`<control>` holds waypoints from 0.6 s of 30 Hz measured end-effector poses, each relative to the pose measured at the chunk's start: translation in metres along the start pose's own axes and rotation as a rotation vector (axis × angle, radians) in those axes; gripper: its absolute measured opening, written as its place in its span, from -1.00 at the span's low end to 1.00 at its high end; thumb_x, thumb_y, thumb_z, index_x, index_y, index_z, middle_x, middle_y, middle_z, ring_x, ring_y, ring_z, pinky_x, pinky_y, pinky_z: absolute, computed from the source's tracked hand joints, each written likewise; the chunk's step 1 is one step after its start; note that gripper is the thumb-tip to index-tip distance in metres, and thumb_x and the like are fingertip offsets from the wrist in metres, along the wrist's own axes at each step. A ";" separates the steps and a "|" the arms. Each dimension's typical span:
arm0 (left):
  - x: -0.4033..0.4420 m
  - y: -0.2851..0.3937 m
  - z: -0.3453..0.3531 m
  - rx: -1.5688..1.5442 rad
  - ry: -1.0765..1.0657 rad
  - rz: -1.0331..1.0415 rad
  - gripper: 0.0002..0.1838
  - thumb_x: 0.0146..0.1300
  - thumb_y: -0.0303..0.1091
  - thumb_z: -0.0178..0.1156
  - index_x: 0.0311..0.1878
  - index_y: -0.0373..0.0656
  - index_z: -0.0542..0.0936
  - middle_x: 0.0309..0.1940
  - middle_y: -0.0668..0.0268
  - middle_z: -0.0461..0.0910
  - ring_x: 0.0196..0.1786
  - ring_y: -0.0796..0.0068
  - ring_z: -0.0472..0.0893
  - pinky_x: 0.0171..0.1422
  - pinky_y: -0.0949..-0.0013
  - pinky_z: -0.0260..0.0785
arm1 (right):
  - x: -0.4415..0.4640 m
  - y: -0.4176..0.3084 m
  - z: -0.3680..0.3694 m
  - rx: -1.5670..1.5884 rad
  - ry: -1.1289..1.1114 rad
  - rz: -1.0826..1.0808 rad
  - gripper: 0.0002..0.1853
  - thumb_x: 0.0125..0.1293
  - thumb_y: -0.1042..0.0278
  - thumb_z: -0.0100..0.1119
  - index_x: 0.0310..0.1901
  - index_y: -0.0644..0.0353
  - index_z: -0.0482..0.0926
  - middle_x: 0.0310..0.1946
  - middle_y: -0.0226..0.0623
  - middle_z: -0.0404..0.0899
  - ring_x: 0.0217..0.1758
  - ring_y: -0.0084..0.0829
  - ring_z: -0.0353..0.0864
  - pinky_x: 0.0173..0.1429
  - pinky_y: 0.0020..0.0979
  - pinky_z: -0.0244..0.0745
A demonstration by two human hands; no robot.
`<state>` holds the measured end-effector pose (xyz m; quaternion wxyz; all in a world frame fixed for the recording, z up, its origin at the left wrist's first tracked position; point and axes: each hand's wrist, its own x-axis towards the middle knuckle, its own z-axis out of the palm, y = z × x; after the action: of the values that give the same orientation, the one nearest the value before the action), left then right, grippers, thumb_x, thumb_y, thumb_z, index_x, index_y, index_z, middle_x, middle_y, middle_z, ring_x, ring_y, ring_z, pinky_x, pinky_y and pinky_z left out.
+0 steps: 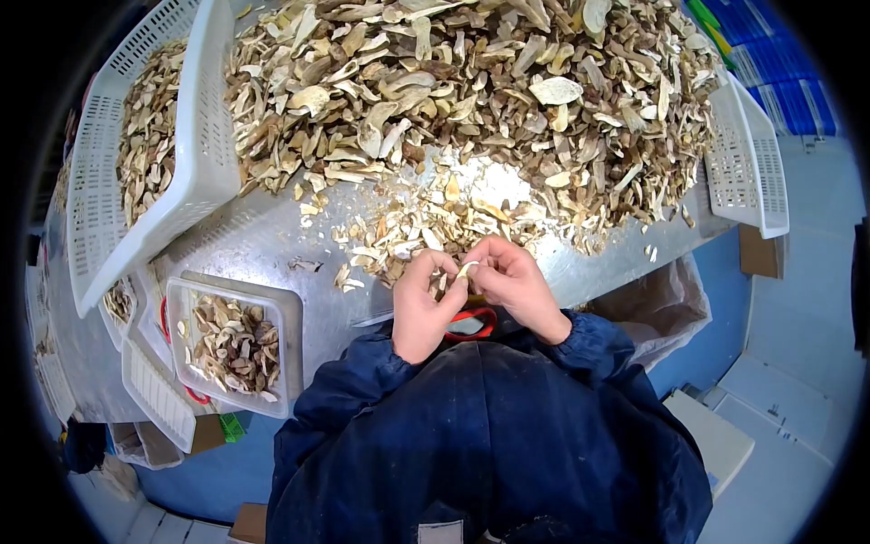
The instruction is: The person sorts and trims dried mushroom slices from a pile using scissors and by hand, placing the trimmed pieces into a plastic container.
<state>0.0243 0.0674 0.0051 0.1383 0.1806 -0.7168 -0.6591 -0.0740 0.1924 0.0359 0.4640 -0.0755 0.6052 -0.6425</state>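
A small pale dried mushroom slice is between the fingertips of my two hands, just above the near edge of the metal table. My left hand is closed, its thumb and fingers pinching the slice from the left. From the other side, my right hand pinches the same slice with its fingers curled. Directly beyond my hands lies a scatter of small mushroom pieces and crumbs. Below them, against my body, shows a red scissor-like handle, partly hidden by my hands.
A large heap of dried mushroom slices covers the back of the metal table. White perforated baskets stand left and right. A clear plastic box with mushroom slices sits at left. A lined bin stands below the table's right edge.
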 end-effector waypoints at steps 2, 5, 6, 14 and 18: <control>-0.001 0.003 0.001 0.101 0.028 0.050 -0.83 0.07 -0.57 0.22 -0.28 -0.22 0.45 -0.39 0.26 0.49 -0.35 0.38 0.50 -0.23 0.37 0.34 | 0.003 0.008 -0.001 -0.049 0.024 -0.022 -0.98 0.31 0.53 0.05 -0.28 0.23 0.48 -0.47 -0.54 0.45 -0.43 -0.77 0.34 -0.38 -0.64 0.23; -0.001 0.002 0.004 0.186 0.058 0.113 -0.83 0.03 -0.56 0.24 -0.31 -0.23 0.46 -0.40 0.22 0.50 -0.33 0.28 0.51 -0.19 0.33 0.35 | 0.010 0.029 -0.004 -0.124 0.060 -0.109 -0.99 0.26 0.54 0.03 -0.31 0.23 0.45 -0.48 -0.55 0.42 -0.44 -0.75 0.31 -0.38 -0.62 0.22; -0.001 -0.001 0.006 0.214 0.064 0.137 -0.82 0.03 -0.57 0.24 -0.30 -0.23 0.46 -0.39 0.20 0.50 -0.32 0.23 0.52 -0.19 0.32 0.36 | 0.012 0.030 -0.003 -0.134 0.073 -0.129 -0.99 0.25 0.54 0.02 -0.32 0.24 0.44 -0.49 -0.54 0.42 -0.44 -0.74 0.31 -0.38 -0.61 0.22; 0.004 0.001 0.001 0.245 0.087 0.170 -0.82 0.06 -0.57 0.23 -0.29 -0.21 0.45 -0.41 0.20 0.47 -0.39 0.22 0.50 -0.28 0.28 0.35 | 0.012 0.029 0.004 -0.337 0.168 -0.249 -0.89 0.28 0.52 0.00 -0.20 0.27 0.50 -0.56 -0.46 0.43 -0.48 -0.68 0.37 -0.38 -0.56 0.30; 0.007 0.000 -0.008 0.035 0.107 -0.036 -0.87 0.10 -0.57 0.20 -0.29 -0.25 0.47 -0.42 0.26 0.50 -0.36 0.47 0.48 -0.20 0.42 0.34 | 0.007 0.015 0.001 -0.339 0.169 -0.173 -0.87 0.38 0.43 0.04 -0.16 0.28 0.54 -0.58 -0.48 0.48 -0.54 -0.69 0.40 -0.44 -0.57 0.30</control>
<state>0.0215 0.0570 0.0051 0.1614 0.2307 -0.7166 -0.6381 -0.0699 0.1889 0.0201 0.3351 -0.1500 0.7328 -0.5729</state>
